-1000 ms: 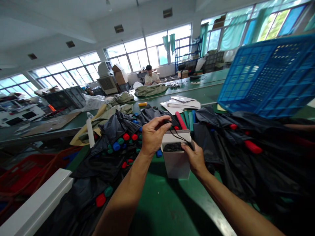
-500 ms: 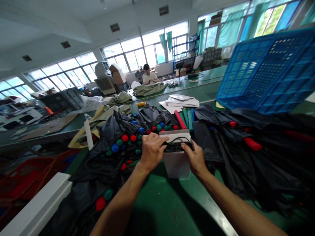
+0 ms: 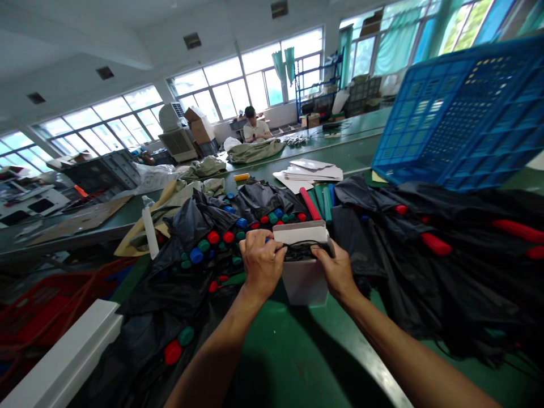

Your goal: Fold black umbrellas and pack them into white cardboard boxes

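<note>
A white carton (image 3: 306, 286) stands upright in front of me, its lid flap raised at the back. Black material with a thin cord (image 3: 300, 252) fills its open top. My right hand (image 3: 338, 271) grips the carton's right side, thumb pressed on the black contents. At the upper left edge, my left hand (image 3: 261, 263) is closed, index finger and thumb at the carton's rim; exactly what they pinch is partly hidden. Black fabric bundles (image 3: 202, 209) with red, green and blue ends lie beyond and left of the carton.
More black bundles (image 3: 425, 272) lie to the right, below a tilted blue crate (image 3: 450, 119). Flat white cartons (image 3: 317, 173) are stacked behind. A long white box (image 3: 72, 345) and red crates (image 3: 46, 289) are at left. Another person (image 3: 255, 127) sits across the green table (image 3: 293, 362).
My left index finger has drawn back from over the opening toward the carton's left edge, and the cord lies lower. The right hand keeps its grip. The view has shifted slightly.
</note>
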Demonstrator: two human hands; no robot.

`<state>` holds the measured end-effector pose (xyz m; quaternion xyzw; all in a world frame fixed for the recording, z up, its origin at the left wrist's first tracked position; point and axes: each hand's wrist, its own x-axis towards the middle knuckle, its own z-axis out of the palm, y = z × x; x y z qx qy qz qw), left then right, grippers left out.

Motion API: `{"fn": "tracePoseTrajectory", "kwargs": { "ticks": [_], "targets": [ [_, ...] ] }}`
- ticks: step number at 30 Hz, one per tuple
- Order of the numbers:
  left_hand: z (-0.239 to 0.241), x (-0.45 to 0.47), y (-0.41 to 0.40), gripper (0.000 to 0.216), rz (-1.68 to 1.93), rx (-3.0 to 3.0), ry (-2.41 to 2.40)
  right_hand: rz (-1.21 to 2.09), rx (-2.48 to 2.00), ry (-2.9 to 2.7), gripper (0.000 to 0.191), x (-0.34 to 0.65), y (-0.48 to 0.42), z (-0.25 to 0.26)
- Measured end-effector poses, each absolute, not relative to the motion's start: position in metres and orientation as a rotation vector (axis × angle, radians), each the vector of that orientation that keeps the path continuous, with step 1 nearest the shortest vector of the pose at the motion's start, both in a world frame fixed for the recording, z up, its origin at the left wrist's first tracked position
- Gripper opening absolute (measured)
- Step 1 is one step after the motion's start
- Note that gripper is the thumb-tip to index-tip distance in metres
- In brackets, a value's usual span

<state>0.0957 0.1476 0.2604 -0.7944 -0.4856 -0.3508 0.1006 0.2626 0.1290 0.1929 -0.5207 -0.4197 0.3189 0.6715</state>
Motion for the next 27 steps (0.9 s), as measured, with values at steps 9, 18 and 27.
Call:
{"fn": "tracePoseTrajectory", "kwargs": {
  "ticks": [9,18,27],
  "targets": [
    [0.271,0.094,0.143,0.006,-0.833,-2.381,-1.47,0.706,-1.167,-0.991,0.028,0.264,0.128,0.194],
    [0.281,0.08,0.147,0.019,-0.712,-2.614,-1.54,0.675,-1.19,-1.013,0.027,0.264,0.127,0.197],
    [0.286,0.09,0.16,0.009,-0.613,-2.583,-1.585,0.706,-1.184,-1.001,0.023,0.265,0.131,0.194]
  ]
}}
